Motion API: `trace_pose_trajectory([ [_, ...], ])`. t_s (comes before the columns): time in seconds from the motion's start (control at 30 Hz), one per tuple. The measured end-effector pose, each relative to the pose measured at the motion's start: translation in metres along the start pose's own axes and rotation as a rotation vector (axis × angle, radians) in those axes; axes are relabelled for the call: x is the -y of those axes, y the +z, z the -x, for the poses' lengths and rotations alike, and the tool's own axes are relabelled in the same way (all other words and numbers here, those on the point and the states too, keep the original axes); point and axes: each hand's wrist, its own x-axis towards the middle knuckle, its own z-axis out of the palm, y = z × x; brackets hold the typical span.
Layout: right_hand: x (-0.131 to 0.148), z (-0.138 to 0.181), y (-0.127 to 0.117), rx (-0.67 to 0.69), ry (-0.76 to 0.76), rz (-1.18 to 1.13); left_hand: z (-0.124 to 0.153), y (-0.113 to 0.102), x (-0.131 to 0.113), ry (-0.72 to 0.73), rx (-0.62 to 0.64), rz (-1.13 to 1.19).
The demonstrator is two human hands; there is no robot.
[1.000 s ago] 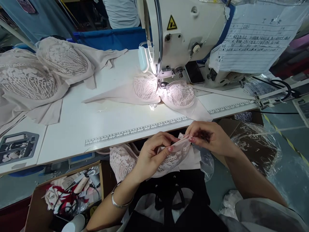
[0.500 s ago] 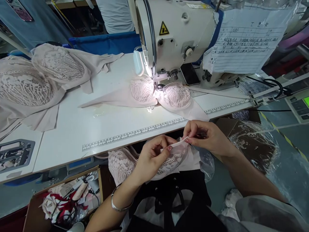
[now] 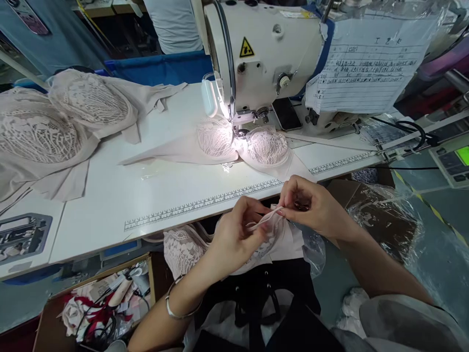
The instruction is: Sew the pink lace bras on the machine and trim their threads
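Observation:
A pale pink lace bra (image 3: 185,249) lies across my lap, below the table edge. My right hand (image 3: 311,203) pinches its narrow edge band between thumb and fingertips. Close beside it, my left hand (image 3: 238,239) is curled round the same edge, thumb toward the fingers; the exact grip is partly hidden. A thin folded strip of the band shows between the two hands. A second lace bra (image 3: 269,146) lies flat on the table, its middle under the needle of the sewing machine (image 3: 271,54), lit by the machine lamp.
More lace bras (image 3: 36,127) are heaped on the table's left side. A printed ruler (image 3: 205,205) runs along the front edge. A phone (image 3: 287,115) lies by the machine, and a paper sheet (image 3: 366,73) hangs at right. Below left stands a box of scraps (image 3: 152,281).
My left hand has shifted right and slightly up, closer to my right hand. The band between them now looks folded and looser instead of stretched straight.

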Motion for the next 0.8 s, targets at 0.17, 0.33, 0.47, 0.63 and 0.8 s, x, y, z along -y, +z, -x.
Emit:
trace_pose_trajectory([
  [0.17, 0.010, 0.000, 0.006, 0.000, 0.012, 0.063, -0.008, 0.010, -0.001, -0.052, -0.089, -0.081],
  [0.33, 0.000, 0.000, -0.002, -0.006, -0.001, 0.090, -0.011, 0.011, 0.005, -0.180, -0.090, 0.131],
  [0.47, -0.009, 0.000, -0.008, 0.024, -0.010, 0.153, -0.014, 0.008, 0.009, -0.236, -0.073, 0.230],
  [0.63, -0.008, -0.002, -0.007, 0.175, 0.024, 0.137, -0.016, 0.007, 0.011, -0.213, -0.070, 0.274],
  [0.8, -0.012, -0.005, -0.002, 0.192, 0.066, 0.047, -0.016, 0.006, 0.010, -0.202, -0.044, 0.211],
])
